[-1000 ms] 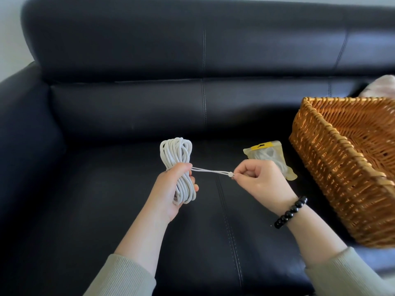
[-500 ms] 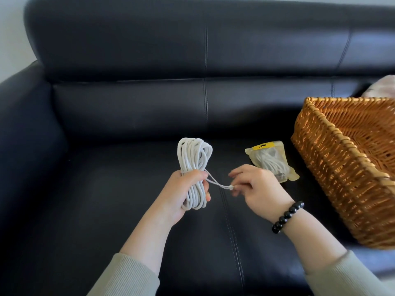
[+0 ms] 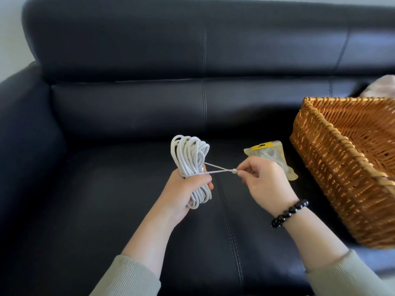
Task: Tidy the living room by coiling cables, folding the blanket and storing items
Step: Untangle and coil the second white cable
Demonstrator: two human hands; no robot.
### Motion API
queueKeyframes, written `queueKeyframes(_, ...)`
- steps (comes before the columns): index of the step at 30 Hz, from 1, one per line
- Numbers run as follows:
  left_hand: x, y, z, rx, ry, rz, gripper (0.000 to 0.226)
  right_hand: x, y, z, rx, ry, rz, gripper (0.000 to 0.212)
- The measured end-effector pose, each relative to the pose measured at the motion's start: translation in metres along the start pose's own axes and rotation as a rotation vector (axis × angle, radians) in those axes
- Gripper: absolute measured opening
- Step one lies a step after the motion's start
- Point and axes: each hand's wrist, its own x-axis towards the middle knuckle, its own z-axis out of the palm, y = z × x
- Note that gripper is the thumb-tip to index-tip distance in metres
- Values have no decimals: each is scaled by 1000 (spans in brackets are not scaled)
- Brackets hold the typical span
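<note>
A coiled white cable [image 3: 190, 154] stands upright in my left hand [image 3: 183, 193], whose fingers wrap round its middle above the sofa seat. A thin white tie [image 3: 215, 170] with a small bead at its end runs taut from the coil to my right hand [image 3: 263, 182], which pinches the bead between thumb and forefinger. Behind my right hand a small clear plastic bag [image 3: 267, 151] with a yellow header lies on the seat, partly hidden by my knuckles.
A black leather sofa [image 3: 128, 103] fills the view, its armrest at the left. A large wicker basket [image 3: 333, 167] sits on the seat at the right. A pale pink cloth [image 3: 382, 85] shows behind the basket at the right edge.
My right hand has drawn the tie's bead away to the right, so the tie now runs taut. My left hand keeps its grip on the coil.
</note>
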Motion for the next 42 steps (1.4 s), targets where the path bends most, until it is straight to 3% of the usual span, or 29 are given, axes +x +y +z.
queueKeyframes(7,1,2,1,37,148,17,11,-2,-7,-4,32,-55,-11,20)
queueKeyframes(11,1,0,2,39,189,72,24,-4,-10,-6,35,-100,-44,18)
queueKeyframes(14,0,1,2,-56,150,56,34,-6,-11,-3,23,-167,-55,18)
queueKeyframes(20,-2,4,-7,-165,-146,-29,46,-4,-10,-8,-19,-232,-72,13)
queueKeyframes(25,-1,2,-2,-238,-81,-20,36,-5,-8,-4,-29,-333,-55,19)
queueKeyframes(36,-1,0,5,15,28,35,15,-6,-6,-1,-13,-134,-60,27)
queueKeyframes(42,-2,1,5,34,40,79,26,-9,-15,-4,106,-99,-88,20)
